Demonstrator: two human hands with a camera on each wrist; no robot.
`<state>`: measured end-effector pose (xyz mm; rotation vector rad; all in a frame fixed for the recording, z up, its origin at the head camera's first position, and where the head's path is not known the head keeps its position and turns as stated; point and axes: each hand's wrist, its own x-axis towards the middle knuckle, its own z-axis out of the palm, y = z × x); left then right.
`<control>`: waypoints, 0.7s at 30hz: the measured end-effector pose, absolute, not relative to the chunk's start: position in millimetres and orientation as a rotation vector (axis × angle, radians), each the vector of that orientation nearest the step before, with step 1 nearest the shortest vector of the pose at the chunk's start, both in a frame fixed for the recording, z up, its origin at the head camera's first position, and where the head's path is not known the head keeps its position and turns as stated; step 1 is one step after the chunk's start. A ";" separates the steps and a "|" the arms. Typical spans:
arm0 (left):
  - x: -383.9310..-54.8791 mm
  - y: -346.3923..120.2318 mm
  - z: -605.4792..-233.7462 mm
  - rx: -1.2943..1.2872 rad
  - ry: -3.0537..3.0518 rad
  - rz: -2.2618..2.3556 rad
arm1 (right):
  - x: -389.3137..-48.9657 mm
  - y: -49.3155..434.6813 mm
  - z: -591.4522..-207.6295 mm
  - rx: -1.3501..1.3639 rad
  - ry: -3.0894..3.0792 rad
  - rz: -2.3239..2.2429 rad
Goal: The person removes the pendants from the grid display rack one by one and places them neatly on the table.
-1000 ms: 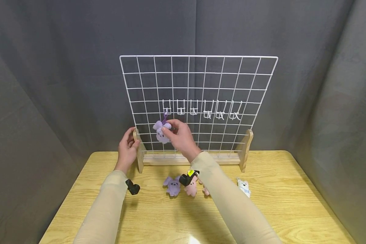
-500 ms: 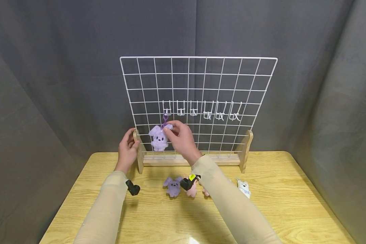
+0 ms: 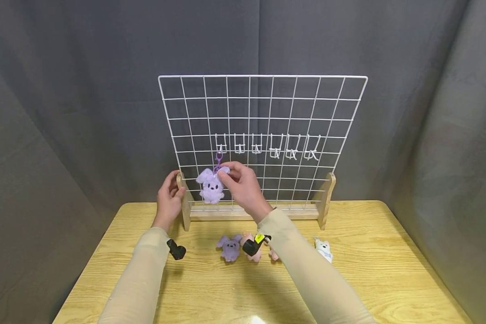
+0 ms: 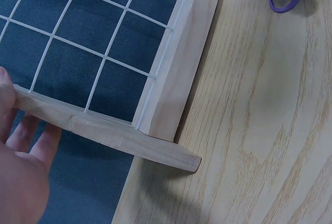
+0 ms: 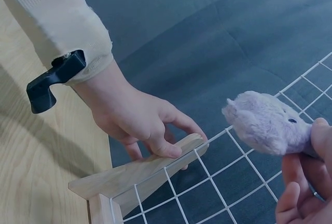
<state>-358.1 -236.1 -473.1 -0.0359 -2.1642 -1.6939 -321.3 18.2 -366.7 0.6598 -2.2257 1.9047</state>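
My right hand (image 3: 245, 186) pinches a light purple plush bunny keychain (image 3: 212, 186) by one ear, near its strap. The bunny faces me upright in front of a white wire grid (image 3: 260, 119). Its purple clasp (image 3: 219, 157) reaches up to the tip of the leftmost white hook (image 3: 222, 149); whether it is looped over the hook I cannot tell. With thumb and fingers on either side, my left hand (image 3: 169, 202) grips the grid's left wooden upright (image 3: 185, 204); the right wrist view shows this hand (image 5: 137, 117) from the other side.
Several more hooks (image 3: 275, 152) hang in a row to the right. On the wooden table (image 3: 210, 292) lie a darker purple plush bunny (image 3: 230, 249), pink plush toys (image 3: 254, 255) partly hidden by the right wrist camera and sleeve, and a white plush bear (image 3: 323, 249). Grey curtains surround the table.
The purple bunny has swung down and left from its tilt and now faces forward, its clasp slightly lower. The right hand has shifted slightly down and right; the left hand stays put.
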 end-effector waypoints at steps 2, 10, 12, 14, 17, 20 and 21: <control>-358.2 -236.3 -473.5 -0.030 -2.170 -1.690 | -320.4 18.4 -366.4 0.677 -2.223 1.904; -358.3 -236.6 -474.6 -0.024 -2.175 -1.669 | -317.3 17.6 -367.7 0.783 -2.192 1.936; -358.1 -236.3 -474.3 -0.028 -2.175 -1.666 | -316.0 16.8 -368.7 0.796 -2.199 1.936; -358.2 -236.6 -474.2 -0.034 -2.169 -1.671 | -315.4 15.4 -370.6 0.812 -2.206 1.926; -357.8 -236.8 -474.0 -0.039 -2.168 -1.678 | -314.3 13.2 -374.1 0.821 -2.216 1.923; -357.3 -236.7 -473.7 -0.041 -2.169 -1.681 | -314.3 10.4 -379.0 0.813 -2.232 1.926; -357.1 -236.6 -473.6 -0.041 -2.171 -1.680 | -314.1 9.6 -380.5 0.804 -2.242 1.926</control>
